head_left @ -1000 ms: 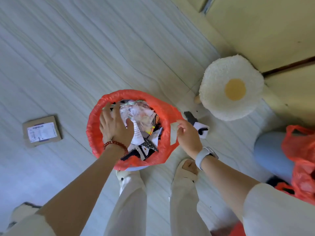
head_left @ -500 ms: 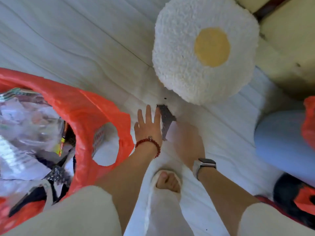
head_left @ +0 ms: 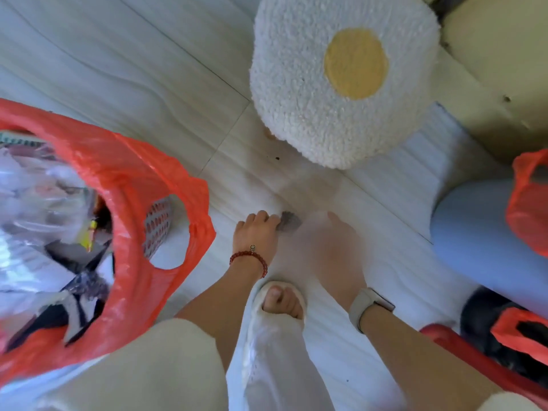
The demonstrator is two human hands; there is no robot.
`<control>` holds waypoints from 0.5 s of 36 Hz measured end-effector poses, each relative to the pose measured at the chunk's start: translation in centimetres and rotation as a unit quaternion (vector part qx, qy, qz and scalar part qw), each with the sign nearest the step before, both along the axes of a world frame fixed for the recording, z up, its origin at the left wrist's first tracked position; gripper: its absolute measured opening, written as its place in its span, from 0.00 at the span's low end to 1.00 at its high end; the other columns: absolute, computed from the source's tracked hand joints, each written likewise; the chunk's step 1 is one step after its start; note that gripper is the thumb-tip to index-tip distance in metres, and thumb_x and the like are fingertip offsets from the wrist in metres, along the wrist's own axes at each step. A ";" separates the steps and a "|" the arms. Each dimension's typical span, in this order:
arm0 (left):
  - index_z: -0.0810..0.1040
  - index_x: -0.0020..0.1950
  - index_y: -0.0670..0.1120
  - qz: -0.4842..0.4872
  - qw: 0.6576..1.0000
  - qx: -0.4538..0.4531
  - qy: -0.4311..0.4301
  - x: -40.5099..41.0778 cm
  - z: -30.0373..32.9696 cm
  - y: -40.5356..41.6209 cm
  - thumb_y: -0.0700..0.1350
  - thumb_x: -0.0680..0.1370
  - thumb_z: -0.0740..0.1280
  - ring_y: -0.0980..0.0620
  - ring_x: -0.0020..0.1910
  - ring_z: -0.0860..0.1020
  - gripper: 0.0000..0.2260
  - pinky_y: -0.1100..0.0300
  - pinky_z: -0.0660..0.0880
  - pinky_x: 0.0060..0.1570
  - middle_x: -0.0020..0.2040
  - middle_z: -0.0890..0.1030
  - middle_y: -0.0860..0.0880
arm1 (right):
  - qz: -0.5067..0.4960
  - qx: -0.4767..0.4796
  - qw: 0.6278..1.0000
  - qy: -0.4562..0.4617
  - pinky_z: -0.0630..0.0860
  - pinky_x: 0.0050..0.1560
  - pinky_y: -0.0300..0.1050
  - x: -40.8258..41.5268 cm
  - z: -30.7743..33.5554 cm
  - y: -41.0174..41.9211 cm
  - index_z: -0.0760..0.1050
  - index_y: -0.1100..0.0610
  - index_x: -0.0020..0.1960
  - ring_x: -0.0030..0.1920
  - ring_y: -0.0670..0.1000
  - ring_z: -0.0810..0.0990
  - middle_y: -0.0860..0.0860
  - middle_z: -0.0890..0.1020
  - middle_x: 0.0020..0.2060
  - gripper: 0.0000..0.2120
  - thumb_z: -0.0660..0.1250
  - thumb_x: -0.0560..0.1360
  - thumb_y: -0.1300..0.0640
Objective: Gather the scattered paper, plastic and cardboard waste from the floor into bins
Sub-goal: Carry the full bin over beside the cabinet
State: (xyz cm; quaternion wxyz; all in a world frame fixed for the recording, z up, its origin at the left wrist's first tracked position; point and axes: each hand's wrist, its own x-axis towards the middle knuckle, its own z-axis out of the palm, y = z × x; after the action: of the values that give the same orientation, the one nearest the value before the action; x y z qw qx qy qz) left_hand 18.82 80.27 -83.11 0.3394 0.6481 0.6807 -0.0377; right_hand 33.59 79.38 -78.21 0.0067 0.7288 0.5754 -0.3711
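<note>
Left hand (head_left: 257, 232) grip pinches dark scrap (head_left: 288, 221); blurred right hand (head_left: 332, 247) grip unclear; open floor (head_left: 118, 84) beyond.

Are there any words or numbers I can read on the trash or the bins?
None can be read.
Wrappers in the red bin: any print is blurred.
Dark scrap in the left hand's fingers: blurred, no words show.
Watch: its face is not readable.

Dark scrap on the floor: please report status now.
Left hand pinching dark scrap. Right hand blurred, state unclear. Egg-shaped cushion close beyond, not blocking.
</note>
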 end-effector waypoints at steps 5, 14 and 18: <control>0.73 0.55 0.43 0.144 0.984 -0.034 -0.098 0.4 10.3 -0.7 0.47 0.78 0.59 0.46 0.50 0.75 0.10 0.55 0.70 0.43 0.50 0.77 0.46 | -0.079 0.003 0.997 0.017 0.58 0.58 0.38 -0.3 6.8 -0.1 0.57 0.57 0.73 0.65 0.58 0.65 0.58 0.69 0.65 0.34 0.69 0.72 0.56; 0.74 0.51 0.43 0.312 0.947 0.042 -0.068 -10.4 27.9 -1.8 0.46 0.76 0.63 0.44 0.44 0.77 0.07 0.57 0.69 0.36 0.44 0.79 0.46 | -0.017 0.031 0.992 0.121 0.62 0.59 0.38 -9.5 22.6 0.7 0.59 0.54 0.71 0.63 0.51 0.65 0.52 0.70 0.63 0.35 0.62 0.68 0.43; 0.74 0.53 0.42 0.369 0.929 0.027 0.006 -17.7 29.8 -2.9 0.45 0.77 0.63 0.41 0.48 0.77 0.08 0.54 0.69 0.39 0.49 0.79 0.43 | 0.073 0.037 0.983 0.162 0.64 0.60 0.36 -16.4 25.1 0.9 0.61 0.55 0.71 0.61 0.52 0.68 0.53 0.70 0.60 0.34 0.60 0.68 0.41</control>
State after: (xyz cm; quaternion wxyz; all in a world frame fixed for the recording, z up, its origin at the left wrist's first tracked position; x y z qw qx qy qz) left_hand 1.10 77.35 -53.31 0.3078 0.3595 0.8747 0.1049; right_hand 17.19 80.24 -53.06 -0.0863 0.6148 0.6339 -0.4613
